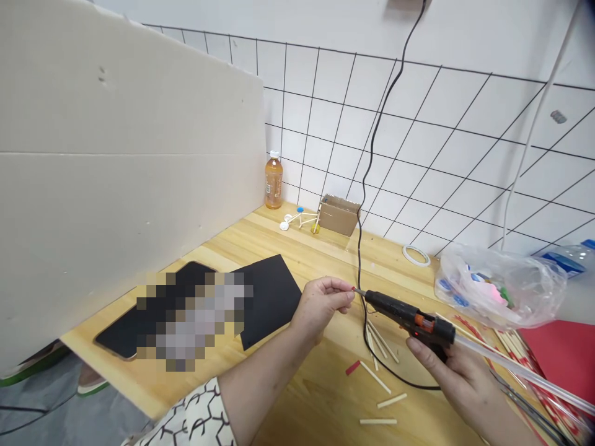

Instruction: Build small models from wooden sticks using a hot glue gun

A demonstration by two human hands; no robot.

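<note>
My left hand (320, 306) is raised over the pale wooden table (297, 396), its fingertips pinched together right at the metal nozzle of a black hot glue gun (404, 313). Whatever lies between those fingers is too small to see. My right hand (453, 371) is wrapped around the gun's grip. A long clear glue stick (525, 371) runs out of the gun's rear toward the lower right. Several loose wooden sticks (382, 341) lie on the table below the gun, crossed by its black power cord (360, 272).
A white foam board (130, 167) stands along the left. A black sheet (272, 297) lies partly under a pixelated dark object. Further back are a juice bottle (274, 181), a stick model (300, 220), and a cardboard box (339, 215). A plastic bag (499, 288) sits at right.
</note>
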